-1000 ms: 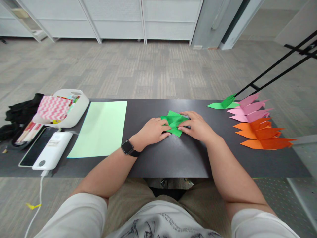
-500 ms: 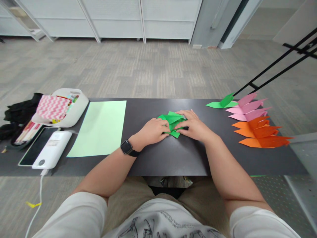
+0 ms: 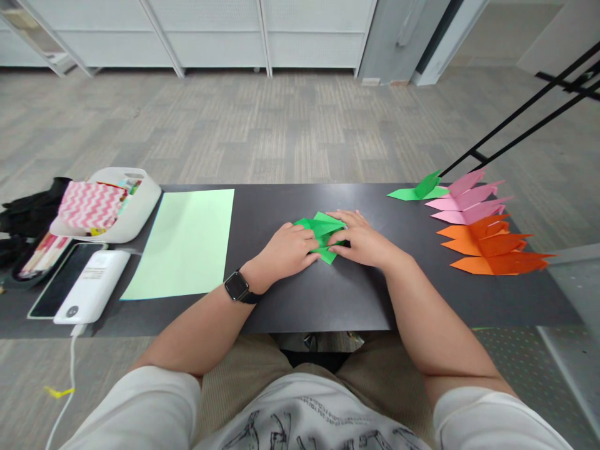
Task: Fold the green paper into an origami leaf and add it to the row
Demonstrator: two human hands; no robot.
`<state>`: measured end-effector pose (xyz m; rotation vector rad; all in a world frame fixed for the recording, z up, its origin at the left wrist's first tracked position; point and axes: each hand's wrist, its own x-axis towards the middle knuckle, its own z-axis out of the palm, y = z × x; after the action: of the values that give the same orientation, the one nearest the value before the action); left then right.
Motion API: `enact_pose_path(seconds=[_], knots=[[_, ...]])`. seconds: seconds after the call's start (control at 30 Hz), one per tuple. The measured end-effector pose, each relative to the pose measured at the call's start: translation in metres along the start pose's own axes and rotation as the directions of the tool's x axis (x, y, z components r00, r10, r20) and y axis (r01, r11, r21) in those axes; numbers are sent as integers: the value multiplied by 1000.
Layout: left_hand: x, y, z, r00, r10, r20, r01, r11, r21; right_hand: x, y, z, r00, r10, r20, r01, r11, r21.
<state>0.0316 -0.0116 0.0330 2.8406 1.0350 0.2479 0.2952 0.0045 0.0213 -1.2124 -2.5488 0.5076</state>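
Observation:
A partly folded piece of green paper point(image 3: 322, 226) lies on the dark table point(image 3: 328, 294), in the middle. My left hand point(image 3: 284, 250) rests on its left side with fingers curled, pressing it down; a black watch sits on that wrist. My right hand point(image 3: 362, 240) covers its right side, fingertips pinched on a fold. Most of the paper's lower half is hidden under both hands.
A light green sheet point(image 3: 185, 242) lies flat to the left. Further left are a white tray point(image 3: 140, 212) with patterned paper, a white power bank point(image 3: 91, 286) and a phone point(image 3: 59, 282). Finished folded pieces in green point(image 3: 419, 189), pink point(image 3: 466, 200) and orange point(image 3: 492, 245) line the right end.
Both hands have stayed on the green paper, drawing slightly closer together over it. The view has shifted a little, so everything sits slightly further left.

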Motion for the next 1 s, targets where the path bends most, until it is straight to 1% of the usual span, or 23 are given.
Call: enact_pose_path(seconds=[0.2, 0.3, 0.5, 0.7, 0.9, 1.0], knots=[[2, 2, 1, 998, -54, -28, 53, 998, -41, 5, 3, 7, 997, 75, 0, -75, 997, -20], [3, 1, 2, 998, -68, -14, 67, 996, -64, 6, 2, 10, 994, 105, -5, -106, 994, -22], [4, -7, 5, 995, -92, 31, 95, 988, -119, 6, 1, 9, 995, 101, 4, -101, 994, -32], [3, -8, 6, 996, -91, 9, 91, 979, -182, 5, 0, 10, 997, 72, -26, -72, 997, -26], [7, -8, 8, 996, -79, 52, 85, 989, -122, 7, -3, 15, 996, 85, -18, -85, 996, -39], [9, -10, 6, 996, -76, 55, 83, 987, -136, 8, -3, 16, 995, 93, -25, -94, 995, -38]])
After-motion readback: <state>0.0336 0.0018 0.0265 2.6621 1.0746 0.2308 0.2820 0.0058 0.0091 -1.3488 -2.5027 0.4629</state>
